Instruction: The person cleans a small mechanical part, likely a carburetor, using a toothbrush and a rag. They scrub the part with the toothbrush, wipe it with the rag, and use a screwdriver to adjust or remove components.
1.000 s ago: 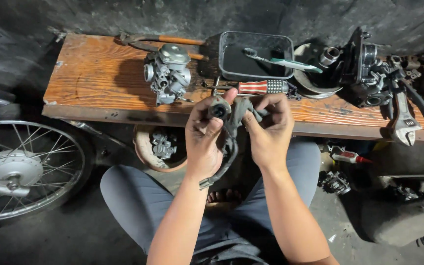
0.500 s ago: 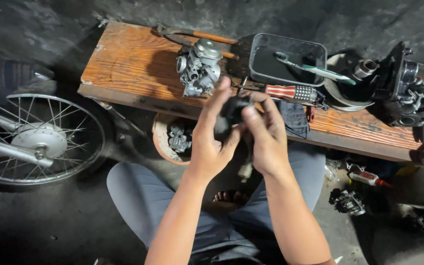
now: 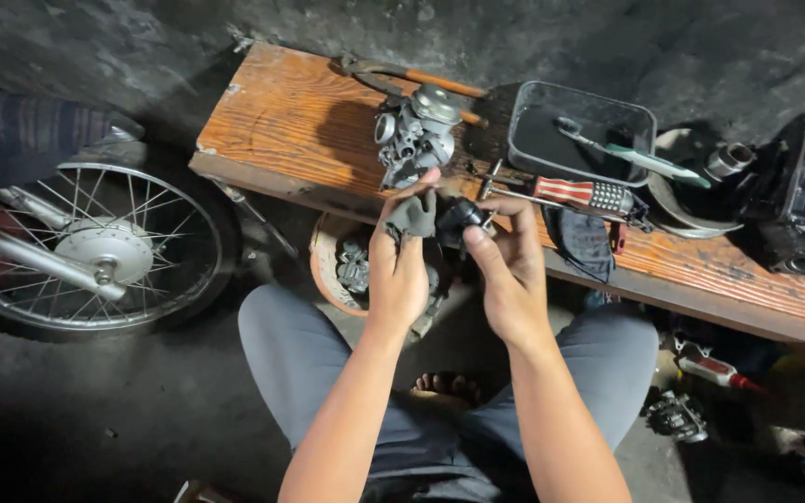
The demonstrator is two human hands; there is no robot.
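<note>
The left hand (image 3: 399, 265) pinches a small grey rag (image 3: 412, 214) between thumb and fingertips, the cloth bunched up at the top of the fingers. The right hand (image 3: 510, 270) grips a small dark metal engine part (image 3: 459, 220), thumb pressed on its near side and the index finger curled over the far side; what exactly the part is stays hard to tell, since the fingers cover much of it. Rag and part sit just beside each other, seemingly touching, between the two sets of fingertips, above the person's knees and in front of the worn orange-brown wooden plank bench (image 3: 281, 121).

Just beyond the left fingertips a silver-grey metal carburettor (image 3: 416, 133) stands on the bench. Just past the right fingertips lies a screwdriver with a red-and-white striped handle (image 3: 578, 194), and behind it a dark rectangular plastic tray (image 3: 581, 140) holding a green-handled toothbrush (image 3: 628, 154). Below the left fingers, under the bench edge, a round orange bowl (image 3: 328, 270) holds more metal pieces. Well off to the left hand's side rests a spoked motorcycle wheel (image 3: 95, 247).
</note>
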